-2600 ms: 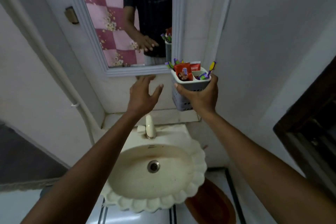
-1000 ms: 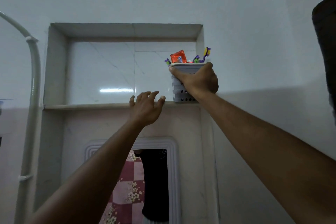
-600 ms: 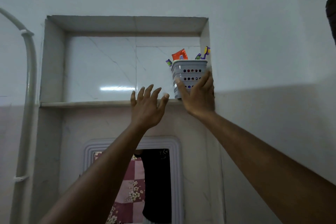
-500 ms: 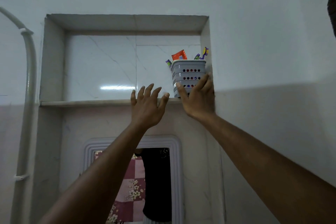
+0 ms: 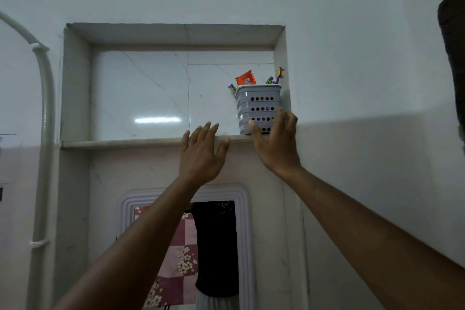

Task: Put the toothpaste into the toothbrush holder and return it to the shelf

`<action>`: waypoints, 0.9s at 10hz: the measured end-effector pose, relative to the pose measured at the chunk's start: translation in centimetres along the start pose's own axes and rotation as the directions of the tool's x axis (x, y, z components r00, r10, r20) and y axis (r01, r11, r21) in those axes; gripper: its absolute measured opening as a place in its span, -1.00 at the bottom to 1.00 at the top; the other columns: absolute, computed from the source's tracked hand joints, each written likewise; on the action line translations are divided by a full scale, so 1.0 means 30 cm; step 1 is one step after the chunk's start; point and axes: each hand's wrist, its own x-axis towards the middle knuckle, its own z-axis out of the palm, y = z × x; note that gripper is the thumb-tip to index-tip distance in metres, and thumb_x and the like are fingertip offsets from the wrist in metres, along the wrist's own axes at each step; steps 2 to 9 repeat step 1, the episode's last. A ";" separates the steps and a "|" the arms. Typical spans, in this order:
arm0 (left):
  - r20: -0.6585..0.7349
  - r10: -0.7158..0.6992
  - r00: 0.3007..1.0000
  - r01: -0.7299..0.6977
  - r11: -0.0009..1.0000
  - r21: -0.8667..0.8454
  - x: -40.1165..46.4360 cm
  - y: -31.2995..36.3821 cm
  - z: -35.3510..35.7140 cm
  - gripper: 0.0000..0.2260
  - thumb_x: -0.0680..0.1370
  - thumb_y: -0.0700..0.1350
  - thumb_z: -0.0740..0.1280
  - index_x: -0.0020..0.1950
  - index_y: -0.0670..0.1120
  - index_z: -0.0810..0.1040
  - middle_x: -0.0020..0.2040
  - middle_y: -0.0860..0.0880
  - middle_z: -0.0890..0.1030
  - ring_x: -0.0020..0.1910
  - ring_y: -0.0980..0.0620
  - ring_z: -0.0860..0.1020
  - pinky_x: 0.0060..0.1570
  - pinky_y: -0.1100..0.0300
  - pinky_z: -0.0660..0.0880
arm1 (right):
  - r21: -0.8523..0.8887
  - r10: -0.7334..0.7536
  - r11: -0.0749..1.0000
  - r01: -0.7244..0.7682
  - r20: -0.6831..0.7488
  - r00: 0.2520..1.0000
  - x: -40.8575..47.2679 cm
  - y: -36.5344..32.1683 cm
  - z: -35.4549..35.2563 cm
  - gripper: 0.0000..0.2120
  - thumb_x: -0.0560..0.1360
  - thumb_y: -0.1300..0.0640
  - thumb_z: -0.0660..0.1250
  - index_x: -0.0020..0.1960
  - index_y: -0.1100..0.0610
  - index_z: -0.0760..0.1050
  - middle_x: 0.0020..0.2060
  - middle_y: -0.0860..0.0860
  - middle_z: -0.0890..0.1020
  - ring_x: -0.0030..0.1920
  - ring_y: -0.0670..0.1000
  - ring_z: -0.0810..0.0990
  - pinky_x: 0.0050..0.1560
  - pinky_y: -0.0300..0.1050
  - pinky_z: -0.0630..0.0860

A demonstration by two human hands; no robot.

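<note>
One grey toothbrush holder [image 5: 258,108] stands upright at the right end of the recessed shelf [image 5: 120,144], holding one orange toothpaste tube [image 5: 245,79] and three visible toothbrushes, as the right hand [image 5: 276,145], fingers spread, overlaps its base and the left hand [image 5: 201,153] hangs splayed, empty, below the ledge.

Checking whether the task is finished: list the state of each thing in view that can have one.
toothbrush holder: upright on the shelf, at its right end.
toothpaste: inside the holder, top sticking out.
shelf: bears the holder only.
left hand: open, empty.
right hand: open, fingers spread in front of the holder's base.
</note>
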 end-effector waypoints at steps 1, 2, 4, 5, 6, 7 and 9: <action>-0.030 -0.001 1.000 -0.004 0.989 -0.145 -0.059 0.001 -0.036 -0.37 0.71 0.34 0.09 0.72 0.08 0.16 0.72 0.03 0.22 0.73 0.00 0.07 0.70 -0.11 -0.03 | 0.034 -0.058 0.998 0.061 -0.062 0.996 -0.047 -0.033 -0.047 -0.27 0.64 -0.27 0.38 0.61 0.19 0.38 0.48 0.18 0.44 0.47 0.17 0.48 0.35 -0.02 0.55; -0.030 -0.001 1.000 -0.004 0.989 -0.145 -0.059 0.001 -0.036 -0.37 0.71 0.34 0.09 0.72 0.08 0.16 0.72 0.03 0.22 0.73 0.00 0.07 0.70 -0.11 -0.03 | 0.034 -0.058 0.998 0.061 -0.062 0.996 -0.047 -0.033 -0.047 -0.27 0.64 -0.27 0.38 0.61 0.19 0.38 0.48 0.18 0.44 0.47 0.17 0.48 0.35 -0.02 0.55; -0.030 -0.001 1.000 -0.004 0.989 -0.145 -0.059 0.001 -0.036 -0.37 0.71 0.34 0.09 0.72 0.08 0.16 0.72 0.03 0.22 0.73 0.00 0.07 0.70 -0.11 -0.03 | 0.034 -0.058 0.998 0.061 -0.062 0.996 -0.047 -0.033 -0.047 -0.27 0.64 -0.27 0.38 0.61 0.19 0.38 0.48 0.18 0.44 0.47 0.17 0.48 0.35 -0.02 0.55; -0.030 -0.001 1.000 -0.004 0.989 -0.145 -0.059 0.001 -0.036 -0.37 0.71 0.34 0.09 0.72 0.08 0.16 0.72 0.03 0.22 0.73 0.00 0.07 0.70 -0.11 -0.03 | 0.034 -0.058 0.998 0.061 -0.062 0.996 -0.047 -0.033 -0.047 -0.27 0.64 -0.27 0.38 0.61 0.19 0.38 0.48 0.18 0.44 0.47 0.17 0.48 0.35 -0.02 0.55; -0.030 -0.001 1.000 -0.004 0.989 -0.145 -0.059 0.001 -0.036 -0.37 0.71 0.34 0.09 0.72 0.08 0.16 0.72 0.03 0.22 0.73 0.00 0.07 0.70 -0.11 -0.03 | 0.034 -0.058 0.998 0.061 -0.062 0.996 -0.047 -0.033 -0.047 -0.27 0.64 -0.27 0.38 0.61 0.19 0.38 0.48 0.18 0.44 0.47 0.17 0.48 0.35 -0.02 0.55; -0.030 -0.001 1.000 -0.004 0.989 -0.145 -0.059 0.001 -0.036 -0.37 0.71 0.34 0.09 0.72 0.08 0.16 0.72 0.03 0.22 0.73 0.00 0.07 0.70 -0.11 -0.03 | 0.034 -0.058 0.998 0.061 -0.062 0.996 -0.047 -0.033 -0.047 -0.27 0.64 -0.27 0.38 0.61 0.19 0.38 0.48 0.18 0.44 0.47 0.17 0.48 0.35 -0.02 0.55; -0.030 -0.001 1.000 -0.004 0.989 -0.145 -0.059 0.001 -0.036 -0.37 0.71 0.34 0.09 0.72 0.08 0.16 0.72 0.03 0.22 0.73 0.00 0.07 0.70 -0.11 -0.03 | 0.034 -0.058 0.998 0.061 -0.062 0.996 -0.047 -0.033 -0.047 -0.27 0.64 -0.27 0.38 0.61 0.19 0.38 0.48 0.18 0.44 0.47 0.17 0.48 0.35 -0.02 0.55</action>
